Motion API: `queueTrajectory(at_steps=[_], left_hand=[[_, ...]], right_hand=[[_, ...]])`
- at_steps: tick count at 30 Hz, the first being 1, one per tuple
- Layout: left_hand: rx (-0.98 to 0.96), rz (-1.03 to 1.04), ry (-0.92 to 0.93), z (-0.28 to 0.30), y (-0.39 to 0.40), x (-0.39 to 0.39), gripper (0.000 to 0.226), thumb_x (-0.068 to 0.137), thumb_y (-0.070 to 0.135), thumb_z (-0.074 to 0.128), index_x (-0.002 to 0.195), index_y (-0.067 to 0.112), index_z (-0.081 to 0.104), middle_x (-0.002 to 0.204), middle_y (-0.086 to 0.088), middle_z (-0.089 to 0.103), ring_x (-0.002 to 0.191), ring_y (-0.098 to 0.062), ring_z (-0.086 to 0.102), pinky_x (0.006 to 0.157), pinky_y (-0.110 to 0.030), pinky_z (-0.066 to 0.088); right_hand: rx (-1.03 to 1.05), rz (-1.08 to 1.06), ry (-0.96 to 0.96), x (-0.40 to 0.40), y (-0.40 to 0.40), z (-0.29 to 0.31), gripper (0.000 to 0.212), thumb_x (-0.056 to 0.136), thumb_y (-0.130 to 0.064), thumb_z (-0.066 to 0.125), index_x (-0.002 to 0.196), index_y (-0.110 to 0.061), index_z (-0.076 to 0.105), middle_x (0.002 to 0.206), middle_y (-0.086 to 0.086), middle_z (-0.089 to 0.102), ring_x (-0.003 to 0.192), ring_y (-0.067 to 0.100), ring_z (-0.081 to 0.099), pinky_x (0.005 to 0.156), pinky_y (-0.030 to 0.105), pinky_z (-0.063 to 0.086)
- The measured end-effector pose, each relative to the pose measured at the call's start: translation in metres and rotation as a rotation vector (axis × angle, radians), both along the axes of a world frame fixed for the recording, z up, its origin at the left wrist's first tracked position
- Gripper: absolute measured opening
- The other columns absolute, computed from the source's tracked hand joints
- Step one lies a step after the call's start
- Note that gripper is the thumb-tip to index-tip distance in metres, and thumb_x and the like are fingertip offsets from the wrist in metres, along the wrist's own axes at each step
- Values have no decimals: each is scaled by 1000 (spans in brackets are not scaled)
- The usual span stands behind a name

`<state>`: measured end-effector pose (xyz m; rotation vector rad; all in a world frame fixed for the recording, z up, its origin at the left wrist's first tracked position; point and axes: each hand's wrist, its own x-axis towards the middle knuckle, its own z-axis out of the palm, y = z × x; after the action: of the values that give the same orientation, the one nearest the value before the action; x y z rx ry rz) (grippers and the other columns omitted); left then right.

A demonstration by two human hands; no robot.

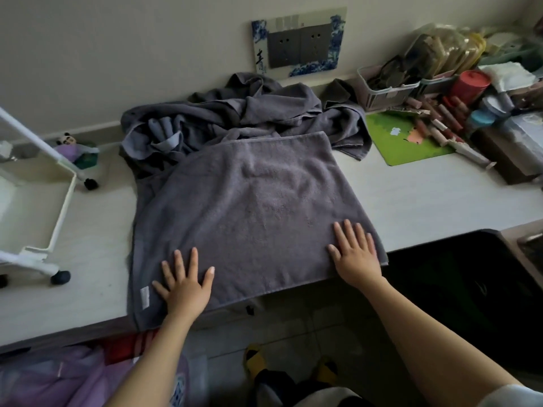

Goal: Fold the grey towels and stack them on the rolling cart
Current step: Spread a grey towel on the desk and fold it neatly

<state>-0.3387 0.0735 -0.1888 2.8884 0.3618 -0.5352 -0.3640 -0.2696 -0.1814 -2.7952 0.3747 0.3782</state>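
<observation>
Pressing flat on a grey towel (pixel 255 207), both hands lie palm-down with the fingers spread and straight, so each grip is wide and closed round nothing. The left hand (pixel 185 286) rests on the towel's near left corner, just beside a small white label (pixel 144 298) sewn at the edge; the right hand (pixel 357 254) rests on the near right corner. This towel lies smoothed out on the pale table (pixel 426 201), its near edge hanging slightly over the table's front. Behind it, touching its far edge, a heap of more grey towels (pixel 235 116) sits crumpled against the wall, below a socket panel (pixel 299 45) framed in blue and white. The white rolling cart (pixel 44 207) stands at the left, apart from the towel, with dark wheels at its feet and its tray holding no towels. A small panda toy (pixel 69 141) sits behind the cart. To the right of the heap lies a green mat (pixel 402 142), and beyond it clutter: a basket (pixel 385 89), a red-lidded jar (pixel 470 83) and a scatter of small tubes (pixel 440 121). Under the table's edge, yellow slippers (pixel 255 359) show on the floor.
</observation>
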Motion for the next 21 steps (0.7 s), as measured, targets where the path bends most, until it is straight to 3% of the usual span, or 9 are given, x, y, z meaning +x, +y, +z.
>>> queueTrajectory(at_steps=[4, 8, 11, 14, 17, 21], left_hand=[[-103, 183, -182, 6, 24, 4, 56, 99, 34, 37, 150, 24, 17, 158, -13, -1, 145, -33, 1, 116, -51, 1], [-81, 317, -124, 11, 52, 7, 52, 96, 38, 42, 146, 32, 27, 157, -17, 4, 142, -38, 8, 113, -55, 8], [-97, 415, -117, 21, 66, 15, 71, 85, 47, 60, 145, 24, 30, 147, -23, 24, 132, -43, 26, 106, -55, 25], [-217, 572, -105, 31, 76, 23, 90, 69, 48, 77, 135, 8, 33, 133, -24, 43, 116, -43, 47, 90, -50, 42], [-291, 560, -65, 41, 81, 29, 74, 73, 44, 75, 126, 2, 45, 124, -21, 58, 109, -39, 57, 83, -41, 47], [-398, 447, -277, 66, 69, 36, 49, 85, 37, 63, 115, 0, 51, 117, -24, 60, 108, -41, 56, 78, -37, 43]], right_hand=[[-70, -103, 82, 19, 24, 6, 59, 99, -34, 20, 150, -16, -3, 157, 9, -11, 144, 27, -13, 117, 42, -8], [22, 51, 56, 34, 64, 14, 57, 99, -42, 22, 150, -27, 1, 158, 6, -8, 145, 24, -12, 117, 39, -9], [-10, 64, 121, 33, 82, 8, 63, 96, -54, 21, 149, -32, -3, 157, 4, -11, 144, 26, -15, 115, 44, -11], [-61, 7, 164, 37, 93, 11, 64, 96, -51, 25, 149, -29, -3, 157, 7, -11, 144, 30, -14, 114, 50, -10], [-37, -27, 74, 43, 111, 21, 59, 96, -35, 37, 149, -23, 14, 157, 10, 4, 144, 33, -2, 116, 49, 1], [261, 46, -128, 42, 139, 27, 44, 93, -27, 48, 137, -27, 42, 144, -1, 42, 130, 27, 30, 106, 41, 25]])
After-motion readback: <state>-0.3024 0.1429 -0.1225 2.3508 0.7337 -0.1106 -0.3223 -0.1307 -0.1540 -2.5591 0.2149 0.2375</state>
